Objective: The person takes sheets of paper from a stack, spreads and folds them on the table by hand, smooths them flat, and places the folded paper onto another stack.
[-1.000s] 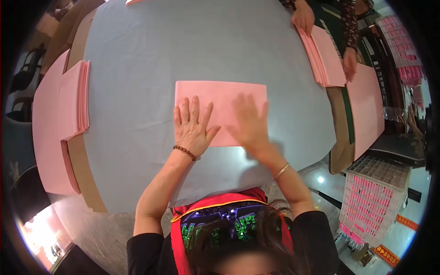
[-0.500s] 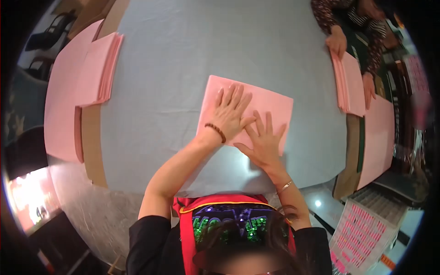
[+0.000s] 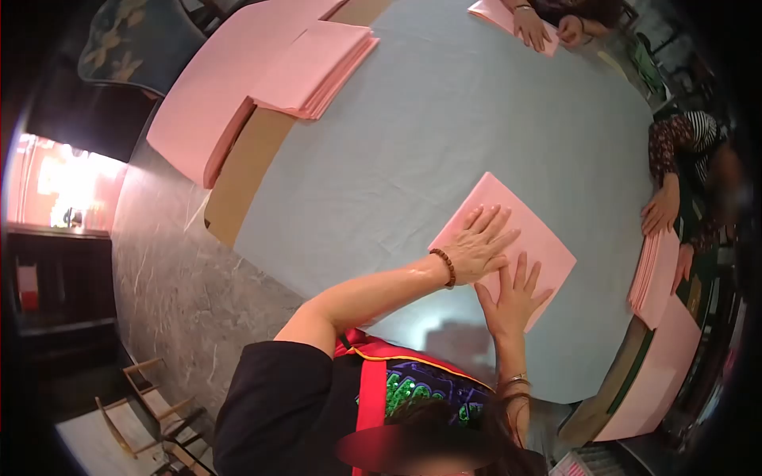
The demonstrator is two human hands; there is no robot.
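A folded pink sheet (image 3: 540,234) lies flat on the grey-blue tabletop cover (image 3: 381,182); whether it is paper or cloth I cannot tell. My left hand (image 3: 480,244), with a brown bead bracelet at the wrist, rests palm down on it, fingers spread. Beside it, close to the near edge of the sheet, my right hand (image 3: 514,301) is also flat with its fingers apart. A silver-coloured bangle circles that wrist. The two hands are close together, and they cover part of the sheet.
Stacked pink sheets (image 3: 317,67) lie along the left table edge. At the right, a co-worker's hand (image 3: 663,208) touches another pink stack (image 3: 655,278). A second person's hands (image 3: 533,28) work on a pink sheet at the far edge. Wooden chairs (image 3: 147,397) stand lower left.
The camera view has turned, so the table and stacks appear rotated and a second person's hands come into view. Both my hands remain flat on the pink sheet.
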